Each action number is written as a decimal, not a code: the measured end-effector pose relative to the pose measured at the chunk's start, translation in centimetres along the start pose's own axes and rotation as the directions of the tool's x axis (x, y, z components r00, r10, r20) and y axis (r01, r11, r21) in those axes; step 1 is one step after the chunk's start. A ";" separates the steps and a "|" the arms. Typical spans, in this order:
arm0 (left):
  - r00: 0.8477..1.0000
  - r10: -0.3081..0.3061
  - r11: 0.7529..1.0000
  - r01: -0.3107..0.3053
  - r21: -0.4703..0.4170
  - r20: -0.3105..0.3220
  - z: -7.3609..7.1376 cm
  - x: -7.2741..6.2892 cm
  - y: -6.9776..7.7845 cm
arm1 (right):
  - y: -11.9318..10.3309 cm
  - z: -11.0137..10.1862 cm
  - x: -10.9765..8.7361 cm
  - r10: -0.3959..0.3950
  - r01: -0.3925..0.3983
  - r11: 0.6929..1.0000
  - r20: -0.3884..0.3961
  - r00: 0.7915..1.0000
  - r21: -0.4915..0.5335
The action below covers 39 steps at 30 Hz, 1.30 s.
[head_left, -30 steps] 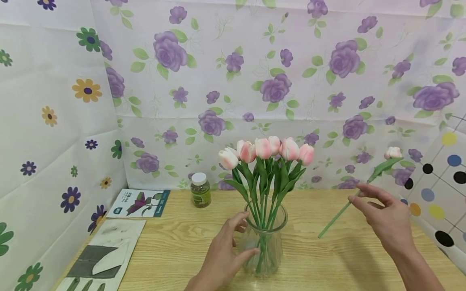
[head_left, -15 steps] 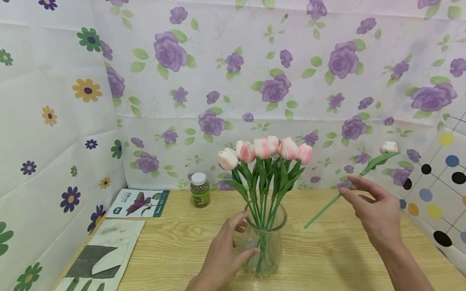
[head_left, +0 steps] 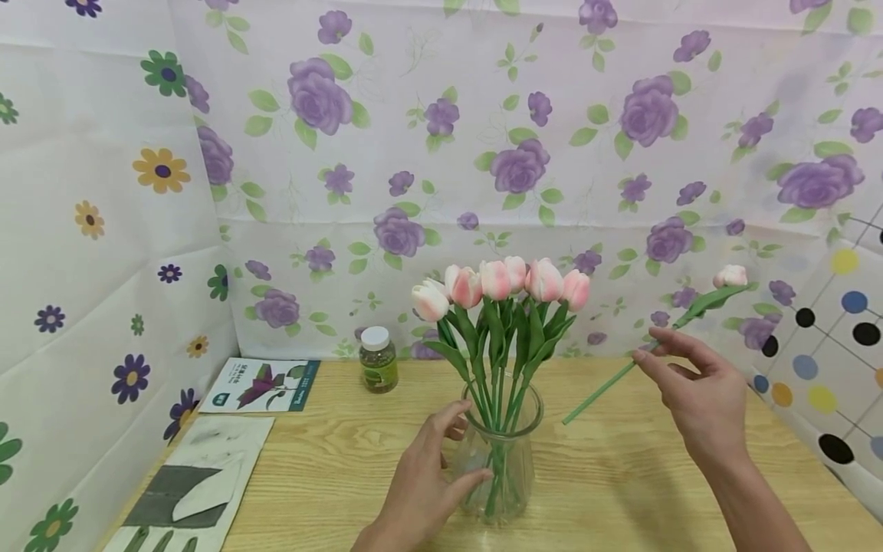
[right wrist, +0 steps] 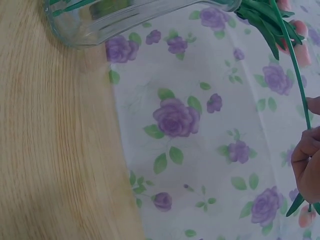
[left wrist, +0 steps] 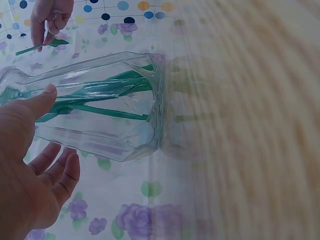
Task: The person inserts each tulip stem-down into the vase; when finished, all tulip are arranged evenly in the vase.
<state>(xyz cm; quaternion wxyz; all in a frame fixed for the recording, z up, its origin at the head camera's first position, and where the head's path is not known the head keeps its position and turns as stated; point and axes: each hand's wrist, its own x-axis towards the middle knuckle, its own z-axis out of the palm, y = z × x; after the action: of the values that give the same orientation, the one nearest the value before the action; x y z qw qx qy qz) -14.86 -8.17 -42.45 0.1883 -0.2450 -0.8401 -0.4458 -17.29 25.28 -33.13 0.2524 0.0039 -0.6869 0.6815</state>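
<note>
A clear glass vase (head_left: 517, 479) stands upright on the wooden table and holds a bunch of pink and white tulips (head_left: 497, 284), their green stems inside the glass. My left hand (head_left: 422, 475) holds the vase from its left side, thumb in front and curled fingers behind, partly hidden. On the right, my right hand (head_left: 705, 395) pinches a single tulip (head_left: 599, 392) by the stem between thumb and fingertips. This tulip slants in the air, bloom up to the right and bare stem end down toward the vase. In the right wrist view its stem (right wrist: 294, 52) crosses beside the fingers.
A small jar (head_left: 379, 364) with a white lid stands behind the vase, to its left. A printed booklet (head_left: 258, 385) and a flat grey-and-white packet (head_left: 200, 479) lie along the table's left side. Flower-patterned cloth (head_left: 441, 176) hangs behind the table (head_left: 331, 475).
My right hand has moved left with the single tulip, bringing its stem end nearer the vase and slightly higher. The left hand and the vase have stayed in place.
</note>
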 end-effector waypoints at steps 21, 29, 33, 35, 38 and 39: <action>1.000 -0.008 1.000 0.008 0.000 0.013 0.0 -0.1 0.0 | -1.4 3.4 -0.7 -0.099 0.101 0.995 -0.075 0.992 0.018; 1.000 -0.001 1.000 0.001 0.006 0.009 0.1 -0.1 -0.2 | -1.3 4.5 -1.3 -0.215 0.206 0.975 -0.106 0.971 -0.089; 1.000 0.000 1.000 0.000 0.006 0.012 0.1 -0.1 -0.2 | -1.3 4.9 -1.7 -0.264 0.249 0.958 -0.100 0.959 -0.140; 1.000 -0.002 1.000 0.002 0.005 0.012 0.0 -0.1 -0.1 | -1.3 5.2 -1.9 -0.301 0.283 0.944 -0.091 0.949 -0.166; 1.000 -0.004 1.000 0.004 0.005 0.011 0.0 -0.1 -0.1 | -1.2 5.4 -2.1 -0.361 0.343 0.919 -0.067 0.930 -0.196; 1.000 -0.004 1.000 0.004 0.006 0.010 0.0 -0.1 0.0 | -1.2 5.5 -2.2 -0.378 0.360 0.910 -0.057 0.924 -0.207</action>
<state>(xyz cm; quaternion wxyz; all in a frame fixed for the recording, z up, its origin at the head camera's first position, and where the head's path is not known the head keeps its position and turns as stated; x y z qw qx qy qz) -14.84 -8.24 -42.48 0.1839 -0.2451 -0.8428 -0.4426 -16.86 19.34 -32.48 0.4086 0.0766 -0.7233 0.5513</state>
